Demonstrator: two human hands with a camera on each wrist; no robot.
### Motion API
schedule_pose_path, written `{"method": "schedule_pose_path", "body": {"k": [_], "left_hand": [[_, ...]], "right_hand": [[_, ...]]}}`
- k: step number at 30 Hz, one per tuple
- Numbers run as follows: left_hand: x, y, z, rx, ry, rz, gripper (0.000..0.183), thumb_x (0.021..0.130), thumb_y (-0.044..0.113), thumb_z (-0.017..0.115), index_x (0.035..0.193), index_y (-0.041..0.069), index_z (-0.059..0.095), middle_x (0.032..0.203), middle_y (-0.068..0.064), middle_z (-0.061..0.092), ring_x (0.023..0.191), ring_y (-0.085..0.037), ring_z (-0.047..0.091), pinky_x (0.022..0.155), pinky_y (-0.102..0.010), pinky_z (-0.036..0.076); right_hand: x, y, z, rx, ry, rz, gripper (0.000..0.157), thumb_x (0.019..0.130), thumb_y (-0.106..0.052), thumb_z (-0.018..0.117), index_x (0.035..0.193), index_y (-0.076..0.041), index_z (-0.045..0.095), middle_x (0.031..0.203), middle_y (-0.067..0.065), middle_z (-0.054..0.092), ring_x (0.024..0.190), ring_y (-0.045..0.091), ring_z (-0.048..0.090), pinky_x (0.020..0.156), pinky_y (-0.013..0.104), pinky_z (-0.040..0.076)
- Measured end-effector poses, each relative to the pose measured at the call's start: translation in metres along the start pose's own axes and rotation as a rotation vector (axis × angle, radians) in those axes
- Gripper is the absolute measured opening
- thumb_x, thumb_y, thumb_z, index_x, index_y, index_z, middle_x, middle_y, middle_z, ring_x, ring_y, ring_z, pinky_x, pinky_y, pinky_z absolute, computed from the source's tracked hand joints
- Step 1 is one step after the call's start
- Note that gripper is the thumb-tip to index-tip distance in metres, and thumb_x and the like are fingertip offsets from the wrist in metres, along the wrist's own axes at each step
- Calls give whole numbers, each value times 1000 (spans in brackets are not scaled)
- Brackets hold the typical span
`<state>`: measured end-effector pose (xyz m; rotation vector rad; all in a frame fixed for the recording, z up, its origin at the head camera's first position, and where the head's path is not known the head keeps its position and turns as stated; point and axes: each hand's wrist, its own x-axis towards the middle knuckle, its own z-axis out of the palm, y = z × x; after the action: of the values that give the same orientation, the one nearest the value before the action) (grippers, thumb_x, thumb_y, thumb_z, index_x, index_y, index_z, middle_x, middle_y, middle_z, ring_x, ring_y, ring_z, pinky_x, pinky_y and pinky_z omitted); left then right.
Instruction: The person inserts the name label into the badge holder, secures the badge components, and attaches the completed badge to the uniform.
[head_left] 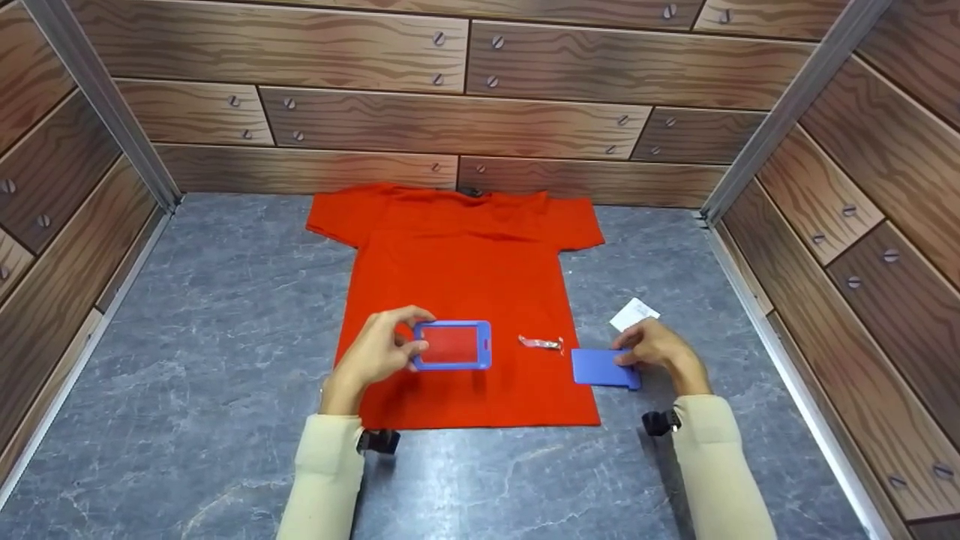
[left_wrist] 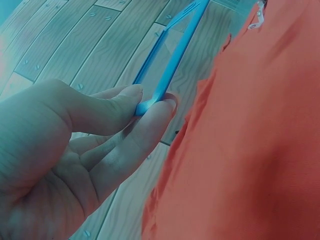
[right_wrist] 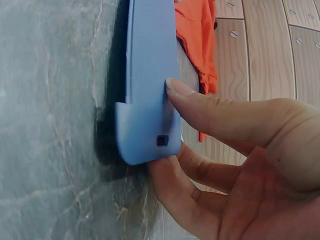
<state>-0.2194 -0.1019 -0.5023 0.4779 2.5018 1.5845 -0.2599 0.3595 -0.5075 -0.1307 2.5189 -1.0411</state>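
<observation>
Pinching with thumb and fingers, the left hand (head_left: 375, 349) held a blue frame (head_left: 484, 330) by one short end, raised over the lower half of the red T-shirt (head_left: 457, 285). Red showed through the frame's middle, and a small slot pierced its far end. The right hand (head_left: 654, 346) gripped a blue panel (head_left: 595, 367) by its outer end, thumb on top and fingers beneath, at the lower right edge of the T-shirt; in the head view the panel's inner end overlapped that edge. Whether the panel touched anything below could not be told. On the T-shirt, between frame and panel, lay a small shiny packet (head_left: 541, 343). A white paper (head_left: 634, 313) lay to the right of the T-shirt, just beside the right hand. The T-shirt was spread on a grey marbled surface (head_left: 240, 300), collar towards the wood-patterned wall (head_left: 375, 120).
</observation>
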Motion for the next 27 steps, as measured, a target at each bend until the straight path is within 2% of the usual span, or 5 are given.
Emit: {"method": "schedule_pose_path", "body": {"k": [5,12,19,23,27], "left_hand": [[1,0,0,-6,0,11,35,93,-1,72,125,11,69,103,-14,58,62,-20,71,63,-36,64],[0,-1,1,-1,-6,28,34,93,-1,72,125,10,69,101,-14,58,62,-22,72,61,-31,63],[1,-1,1,-4,-4,20,34,94,0,72,125,11,69,101,-13,58,62,-20,71,63,-40,64],[1,-1,2,-10,-7,16,34,94,0,72,125,11,69,101,-13,58,62,-27,72,65,-45,65],[2,0,2,-15,-11,14,34,94,-1,72,125,11,69,101,-13,58,64,-37,72,64,-44,64]], "right_hand": [[1,0,1,-9,34,22,33,79,3,83,108,15,71,97,21,78,72,4,60,63,18,53],[1,0,3,-27,56,-34,34,76,4,84,105,15,71,96,25,77,77,5,58,66,16,50],[1,-1,3,-29,60,-26,34,75,5,84,105,14,71,93,23,76,77,7,57,66,18,51],[0,-1,3,-7,41,1,34,76,5,83,106,15,70,92,20,76,75,8,58,62,20,54],[-1,-2,3,4,22,8,35,78,6,82,108,17,68,94,23,76,73,9,59,63,24,57]]}}
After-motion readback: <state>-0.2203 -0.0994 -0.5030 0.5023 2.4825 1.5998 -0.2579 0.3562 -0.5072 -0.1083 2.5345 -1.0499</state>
